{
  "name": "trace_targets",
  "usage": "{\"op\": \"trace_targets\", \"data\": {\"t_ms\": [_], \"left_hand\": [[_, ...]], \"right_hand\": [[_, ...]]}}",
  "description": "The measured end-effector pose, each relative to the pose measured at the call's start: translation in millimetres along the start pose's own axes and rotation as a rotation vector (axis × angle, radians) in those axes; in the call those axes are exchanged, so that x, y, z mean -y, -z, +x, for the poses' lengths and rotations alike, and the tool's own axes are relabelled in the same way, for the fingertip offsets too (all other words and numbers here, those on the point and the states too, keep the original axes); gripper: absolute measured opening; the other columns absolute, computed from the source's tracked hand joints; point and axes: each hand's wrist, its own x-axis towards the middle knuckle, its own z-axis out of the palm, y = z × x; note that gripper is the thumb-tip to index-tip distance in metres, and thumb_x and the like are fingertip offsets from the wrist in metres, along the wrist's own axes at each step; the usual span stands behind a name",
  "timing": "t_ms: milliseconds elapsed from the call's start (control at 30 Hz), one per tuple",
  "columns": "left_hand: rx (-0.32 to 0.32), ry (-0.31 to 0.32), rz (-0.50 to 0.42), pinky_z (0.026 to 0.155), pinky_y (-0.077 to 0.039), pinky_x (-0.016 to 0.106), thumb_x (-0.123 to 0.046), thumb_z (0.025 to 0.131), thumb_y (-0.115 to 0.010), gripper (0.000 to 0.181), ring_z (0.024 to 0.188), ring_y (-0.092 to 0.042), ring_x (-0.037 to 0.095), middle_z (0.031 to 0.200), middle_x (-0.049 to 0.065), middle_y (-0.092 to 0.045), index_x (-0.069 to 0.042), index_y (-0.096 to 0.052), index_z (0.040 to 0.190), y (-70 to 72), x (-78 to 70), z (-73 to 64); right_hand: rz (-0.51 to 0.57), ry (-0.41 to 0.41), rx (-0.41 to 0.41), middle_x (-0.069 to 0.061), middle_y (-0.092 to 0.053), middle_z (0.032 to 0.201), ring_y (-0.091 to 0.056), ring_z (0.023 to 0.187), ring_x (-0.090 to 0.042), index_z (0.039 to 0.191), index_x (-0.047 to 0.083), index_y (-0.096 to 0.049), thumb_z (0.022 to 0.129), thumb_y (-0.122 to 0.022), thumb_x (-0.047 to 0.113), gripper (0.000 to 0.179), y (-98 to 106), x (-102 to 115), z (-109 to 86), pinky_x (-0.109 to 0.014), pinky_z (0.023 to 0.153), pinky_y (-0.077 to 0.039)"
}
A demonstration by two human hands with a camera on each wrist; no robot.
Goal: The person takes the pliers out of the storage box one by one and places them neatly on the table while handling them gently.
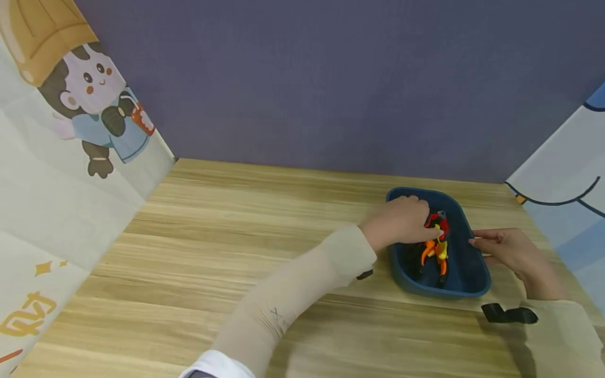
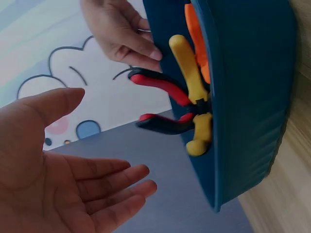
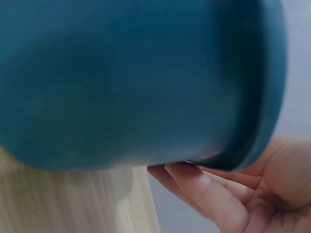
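Observation:
A dark blue plastic bin (image 1: pixel 478 270) stands at the right of the table, holding pliers with red-and-black handles (image 2: pixel 163 87), a yellow-handled tool (image 2: pixel 183 56) and an orange-handled one (image 2: pixel 197 43). Over the bin's left part reaches my left hand (image 1: pixel 402 220). The left wrist view shows this hand (image 2: pixel 63 170) with its fingers stretched out and a gap between it and the red handles. My right hand (image 1: pixel 512 252) pinches the bin's right rim; in the right wrist view its fingers (image 3: pixel 204 191) lie against the rim's underside. The tools' jaw ends are mostly hidden.
The wood-grain table (image 1: pixel 227 236) reaches back to a dark blue-grey wall (image 1: pixel 302 89). Cartoon-printed sheets (image 1: pixel 56 184) stand along its left and right sides. A black strap (image 1: pixel 509 314) shows at the right wrist.

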Motion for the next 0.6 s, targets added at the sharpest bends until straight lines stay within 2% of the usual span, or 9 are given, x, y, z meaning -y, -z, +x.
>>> {"op": "trace_targets", "data": {"t_ms": [100, 200, 300, 367, 467, 600], "left_hand": [[0.020, 0.003, 0.006, 0.087, -0.044, 0.021, -0.061, 0.090, -0.046, 0.040, 0.102, -0.055, 0.005, 0.122, -0.013, -0.054, -0.028, -0.063, 0.103, -2.3, -8.4, 10.7], [0.030, 0.029, -0.007, 0.080, -0.046, 0.021, -0.062, 0.089, -0.046, 0.037, 0.099, -0.055, 0.004, 0.117, -0.016, -0.055, -0.031, -0.064, 0.100, -3.5, -16.5, 19.3], [0.043, 0.036, -0.029, 0.065, -0.046, 0.020, -0.061, 0.090, -0.046, 0.037, 0.084, -0.056, 0.004, 0.098, -0.015, -0.059, -0.030, -0.065, 0.087, -4.5, -23.3, 25.0], [0.052, 0.043, -0.040, 0.059, -0.044, 0.021, -0.061, 0.090, -0.046, 0.037, 0.076, -0.055, 0.005, 0.085, -0.014, -0.058, -0.029, -0.064, 0.082, -5.8, -27.3, 27.6], [0.072, 0.037, -0.032, 0.056, -0.041, 0.021, -0.060, 0.091, -0.045, 0.040, 0.070, -0.053, 0.006, 0.072, -0.010, -0.052, -0.027, -0.060, 0.076, -7.8, -32.5, 30.9], [0.089, 0.035, -0.010, 0.055, -0.039, 0.021, -0.061, 0.091, -0.043, 0.043, 0.066, -0.050, 0.007, 0.067, -0.008, -0.047, -0.025, -0.057, 0.072, -9.8, -38.2, 35.6]], "right_hand": [[0.011, 0.003, -0.005, -0.037, -0.055, 0.117, -0.055, 0.075, 0.013, 0.127, -0.023, -0.041, 0.100, -0.047, 0.018, 0.049, 1, 0, -0.4, -0.030, 0.066, -0.055], [0.023, 0.006, -0.007, -0.036, -0.056, 0.115, -0.055, 0.076, 0.013, 0.126, -0.023, -0.041, 0.099, -0.047, 0.016, 0.048, 1, -1, -0.6, -0.031, 0.066, -0.055], [0.024, 0.003, -0.006, -0.036, -0.057, 0.115, -0.054, 0.076, 0.014, 0.127, -0.023, -0.041, 0.099, -0.047, 0.017, 0.048, 0, -1, -0.8, -0.031, 0.067, -0.055], [0.024, -0.002, -0.006, -0.036, -0.056, 0.115, -0.054, 0.076, 0.014, 0.127, -0.023, -0.041, 0.099, -0.047, 0.017, 0.048, 0, -1, -0.9, -0.031, 0.067, -0.055], [0.010, -0.014, -0.004, -0.038, -0.053, 0.118, -0.057, 0.077, 0.009, 0.128, -0.022, -0.041, 0.099, -0.047, 0.018, 0.050, 1, 0, -1.0, -0.032, 0.068, -0.055], [-0.010, -0.022, -0.001, -0.039, -0.051, 0.120, -0.061, 0.080, 0.003, 0.129, -0.020, -0.041, 0.100, -0.047, 0.021, 0.051, 2, 2, -0.9, -0.034, 0.069, -0.055]]}}
